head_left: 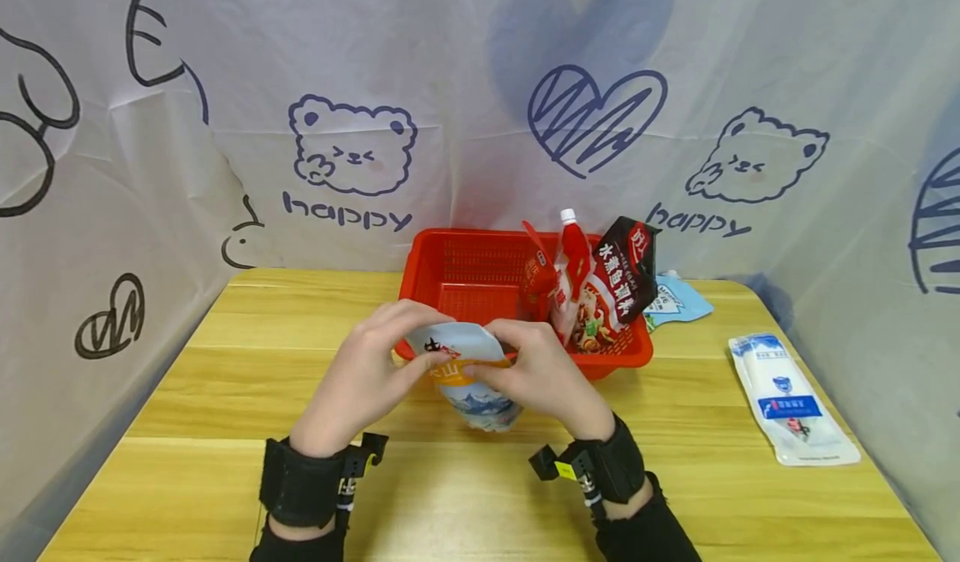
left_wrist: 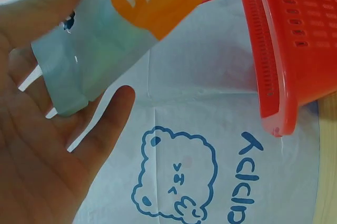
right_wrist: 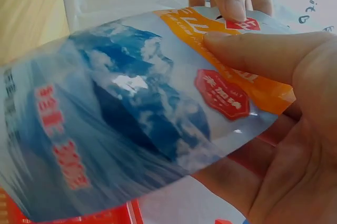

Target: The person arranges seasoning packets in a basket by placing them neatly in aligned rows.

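Note:
Both hands hold up a pale blue salt pouch with an orange band and a snowy mountain print, in front of the red basket. My left hand pinches its upper left side, thumb on the printed face and fingers behind. On the other side my right hand grips the pouch the same way, its thumb lying across the orange band in the right wrist view. The pouch's lower end hangs free below the hands, tilted toward the camera.
In the basket's right half stand a black and red seasoning packet and a red pouch with a white cap. A light blue packet lies behind it at right. A white and blue packet rests near the table's right edge.

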`<state>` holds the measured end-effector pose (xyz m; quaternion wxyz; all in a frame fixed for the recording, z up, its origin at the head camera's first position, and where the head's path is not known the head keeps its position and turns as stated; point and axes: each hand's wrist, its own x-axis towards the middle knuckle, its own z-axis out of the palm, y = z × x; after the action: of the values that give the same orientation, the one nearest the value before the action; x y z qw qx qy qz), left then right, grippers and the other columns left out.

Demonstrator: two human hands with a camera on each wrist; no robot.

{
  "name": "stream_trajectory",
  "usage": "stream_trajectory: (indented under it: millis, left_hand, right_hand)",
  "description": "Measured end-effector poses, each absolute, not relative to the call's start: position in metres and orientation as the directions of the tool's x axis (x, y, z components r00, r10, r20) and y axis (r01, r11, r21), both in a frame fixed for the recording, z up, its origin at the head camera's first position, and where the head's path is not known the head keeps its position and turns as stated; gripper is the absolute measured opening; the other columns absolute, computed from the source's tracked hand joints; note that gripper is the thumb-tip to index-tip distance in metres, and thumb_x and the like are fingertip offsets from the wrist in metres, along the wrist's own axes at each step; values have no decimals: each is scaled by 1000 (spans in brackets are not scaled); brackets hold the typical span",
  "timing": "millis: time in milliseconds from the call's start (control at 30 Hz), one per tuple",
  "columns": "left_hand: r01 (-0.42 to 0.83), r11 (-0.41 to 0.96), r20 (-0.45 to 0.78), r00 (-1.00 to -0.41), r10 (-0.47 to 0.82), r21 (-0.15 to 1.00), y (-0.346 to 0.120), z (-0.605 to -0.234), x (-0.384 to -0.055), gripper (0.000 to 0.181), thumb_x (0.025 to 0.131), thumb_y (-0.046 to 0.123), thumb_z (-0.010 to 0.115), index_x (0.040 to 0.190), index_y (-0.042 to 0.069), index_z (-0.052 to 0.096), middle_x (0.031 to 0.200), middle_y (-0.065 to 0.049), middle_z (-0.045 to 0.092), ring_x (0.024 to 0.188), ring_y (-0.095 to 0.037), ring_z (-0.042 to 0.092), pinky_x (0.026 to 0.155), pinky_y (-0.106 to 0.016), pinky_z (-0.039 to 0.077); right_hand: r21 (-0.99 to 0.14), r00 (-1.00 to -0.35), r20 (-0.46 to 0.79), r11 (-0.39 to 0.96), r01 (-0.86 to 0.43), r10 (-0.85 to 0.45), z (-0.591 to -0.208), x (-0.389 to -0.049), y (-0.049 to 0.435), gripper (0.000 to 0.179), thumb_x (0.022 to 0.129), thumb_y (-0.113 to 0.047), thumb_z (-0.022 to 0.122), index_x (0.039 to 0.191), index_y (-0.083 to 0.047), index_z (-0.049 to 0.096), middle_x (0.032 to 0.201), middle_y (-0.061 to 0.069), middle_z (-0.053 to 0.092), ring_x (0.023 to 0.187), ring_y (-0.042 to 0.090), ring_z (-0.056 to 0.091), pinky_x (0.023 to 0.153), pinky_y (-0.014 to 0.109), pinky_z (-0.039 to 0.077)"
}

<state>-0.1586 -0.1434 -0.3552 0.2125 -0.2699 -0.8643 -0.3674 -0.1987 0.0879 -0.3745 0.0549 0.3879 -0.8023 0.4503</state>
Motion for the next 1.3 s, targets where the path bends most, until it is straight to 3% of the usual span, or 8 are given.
stream_trajectory:
  millis: [167, 400, 700, 900, 1133, 1233, 1300]
  left_hand:
    - [660, 574, 611, -725, 318, 484, -140, -356, -160, 30, 79, -2, 87, 103, 11, 76, 100, 4, 72, 94, -15, 60, 78, -33, 56]
    - [697, 550, 652, -686, 324, 460, -135, -360, -162, 31, 78, -14, 83, 94, 12, 75, 92, 5, 71, 91, -15, 59, 76, -31, 55]
    - [736, 519, 746, -617, 250, 434, -138, -356, -161, 32, 78, -21, 78, 92, 8, 75, 93, 1, 70, 91, -17, 57, 77, -24, 50]
    - [774, 497, 804, -551, 223, 392, -141, -343, -166, 31, 80, -26, 72, 93, 3, 75, 92, -4, 68, 91, -21, 54, 78, -20, 44]
    - [797, 479, 753, -557, 350, 368, -151, -311, -186, 32, 85, -26, 65, 96, 2, 74, 94, -6, 67, 92, -23, 55, 78, -21, 47]
    - [821, 456, 732, -538, 418, 343, -152, -298, -200, 32, 86, -26, 63, 97, 1, 74, 94, -7, 68, 91, -24, 56, 77, -24, 48]
    - [831, 447, 716, -530, 454, 331, -153, -290, -210, 30, 87, -25, 63, 97, 0, 74, 94, -8, 67, 90, -23, 56, 77, -26, 49]
  right_hand:
    - [-687, -686, 413, 289, -667, -600, -376, -197, 86, 27, 85, -9, 87, 107, -7, 73, 101, 3, 74, 90, 14, 70, 79, 28, 61]
    - [-738, -703, 323, 297, -606, -634, -377, -196, 92, 36, 84, -17, 89, 114, -10, 71, 107, 0, 74, 94, 12, 69, 82, 31, 60]
    - [-736, -698, 406, 242, -632, -589, -379, -197, 121, 33, 90, -12, 83, 121, -13, 74, 117, 0, 74, 107, 16, 71, 90, 40, 61]
    - [-682, -751, 425, 367, -633, -505, -385, -202, 146, 27, 93, -17, 80, 120, -16, 76, 117, -5, 75, 109, 16, 69, 95, 45, 58]
    - [-605, -810, 321, 552, -574, -491, -397, -215, 169, 25, 96, -17, 76, 121, -14, 76, 123, 1, 74, 122, 28, 65, 103, 53, 53]
    - [-577, -823, 264, 602, -552, -502, -400, -221, 174, 25, 98, -14, 73, 122, -12, 76, 125, 3, 73, 119, 27, 65, 102, 51, 53]
    - [-570, -829, 231, 619, -540, -510, -402, -224, 176, 24, 99, -13, 71, 123, -11, 76, 122, 3, 73, 109, 23, 66, 96, 46, 56]
